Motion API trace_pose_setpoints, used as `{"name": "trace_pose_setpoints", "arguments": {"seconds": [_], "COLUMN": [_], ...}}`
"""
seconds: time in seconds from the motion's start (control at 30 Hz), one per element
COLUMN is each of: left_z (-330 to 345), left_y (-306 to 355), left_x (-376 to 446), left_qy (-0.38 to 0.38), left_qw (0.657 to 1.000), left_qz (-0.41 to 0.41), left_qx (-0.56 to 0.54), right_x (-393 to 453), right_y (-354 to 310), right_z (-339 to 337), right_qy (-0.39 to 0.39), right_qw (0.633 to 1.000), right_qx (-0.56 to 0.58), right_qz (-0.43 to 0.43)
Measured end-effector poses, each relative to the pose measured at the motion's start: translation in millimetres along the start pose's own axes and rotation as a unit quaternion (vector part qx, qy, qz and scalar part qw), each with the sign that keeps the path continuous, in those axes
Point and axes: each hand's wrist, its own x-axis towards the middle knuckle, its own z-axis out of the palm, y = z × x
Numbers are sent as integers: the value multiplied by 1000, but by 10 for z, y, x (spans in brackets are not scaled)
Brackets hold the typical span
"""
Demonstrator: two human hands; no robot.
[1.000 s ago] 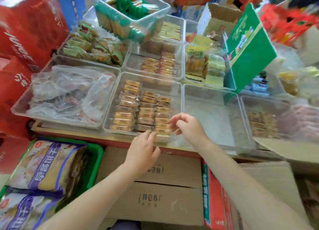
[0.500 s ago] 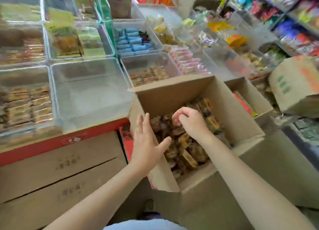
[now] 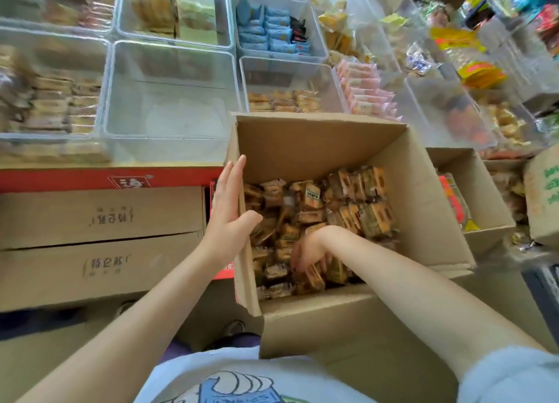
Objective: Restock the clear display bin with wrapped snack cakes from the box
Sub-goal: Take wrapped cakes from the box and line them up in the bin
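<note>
The right hand [image 3: 308, 251] is plunged wrist-down into the cardboard box [image 3: 423, 190], its fingers [image 3: 302, 265] spread and curling among the wrapped snack cakes [image 3: 311, 212] near the box's near wall; whether they have actually closed on a cake cannot be told, since the fingertips are buried in the pile. The left hand [image 3: 227, 209] is flat and wide, fingers straight and together, pressed against the outside of the box's left wall with the thumb hooked over its top edge toward the inside. The cakes, in brown and yellow wrappers, lie loose and jumbled across the box floor, heaped a little higher toward the far right corner. Just beyond the box's far left corner, on the display shelf with a red front edge [image 3: 121, 178], sits a clear display bin [image 3: 172, 100] holding nothing visible but its own base. To the left of it, a bin [image 3: 51, 93] holds rows of tan wrapped cakes, blurred; to its right, a bin [image 3: 287, 87] has a single layer of similar cakes along its near side. Behind that one stands a bin of blue packets [image 3: 272, 30]. Pink packets [image 3: 366, 90] fill the next bin rightward. Closed cartons [image 3: 99, 242] are stacked under the shelf, left of the box.
</note>
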Motion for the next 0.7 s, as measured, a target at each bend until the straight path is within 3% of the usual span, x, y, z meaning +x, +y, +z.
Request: {"name": "trace_pose_setpoints", "arguments": {"seconds": [0.13, 0.23, 0.3, 0.37, 0.43, 0.47, 0.57, 0.63, 0.7], "left_z": [24, 24, -34, -91, -105, -75, -141, -345, -631], "left_y": [19, 67, 94, 165, 271, 310, 487, 671, 799], "left_x": [-19, 1, 24, 39, 60, 59, 68, 93, 124], "left_qy": [1, 22, 57, 39, -10, -25, 21, 78, 91], "left_qw": [1000, 996, 967, 923, 901, 901, 926, 955, 989], "left_qz": [-7, -11, 65, 158, 200, 211, 242, 197, 90], "left_qx": [2, 84, 242, 349, 385, 377, 290, 206, 70], "right_x": [111, -141, -385, -643, -902, -995, -1228, -1327, -1383], "right_y": [74, 216, 272, 285, 226, 188, -39, -242, -460], "right_z": [1, -186, -297, -353, -395, -398, -428, -457, -506], "right_qy": [68, 169, 226, 219, 178, 160, 138, 152, 199], "right_qw": [997, 966, 893, 771, 659, 630, 622, 663, 711], "right_qx": [18, 174, 356, 535, 636, 653, 634, 589, 530], "right_qz": [-19, -87, -160, -266, -359, -388, -439, -437, -417]}}
